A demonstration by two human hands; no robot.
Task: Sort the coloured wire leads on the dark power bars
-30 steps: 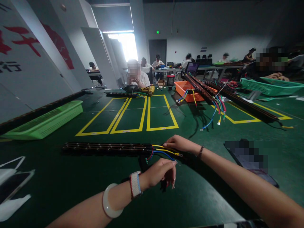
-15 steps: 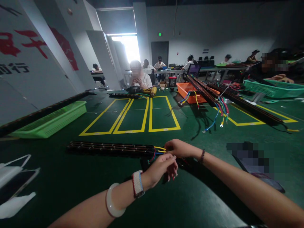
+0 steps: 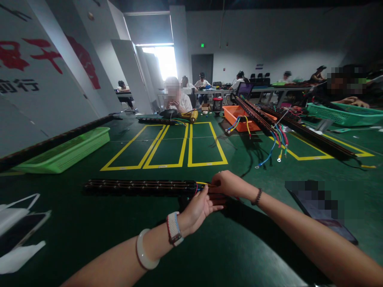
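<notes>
A long black strip (image 3: 140, 187) with copper-coloured lines and rows of small light marks lies crosswise on the green table. Yellow wires (image 3: 202, 183), with red and blue ones, come out of its right end. My right hand (image 3: 231, 184) is closed over these wires from the far side, its fingertips partly hidden. Under and in front of them is my left hand (image 3: 197, 209), palm turned up. Its fingers stretch out to the right, and the thumb points up against the wires. A white bangle and a watch are on the left wrist, a dark bead bracelet on the right.
A phone (image 3: 324, 213) lies at right, white-wrapped items (image 3: 22, 223) at left. Beyond are yellow taped rectangles (image 3: 206, 164), a green basket (image 3: 68, 153), an orange basket (image 3: 236, 117) with wired strips across it, and a teal basket (image 3: 344, 115). Other people sit farther back.
My left hand has turned palm up, its fingers uncurled, and its thumb has come up to the wires. My right hand stays at the wires, raised slightly.
</notes>
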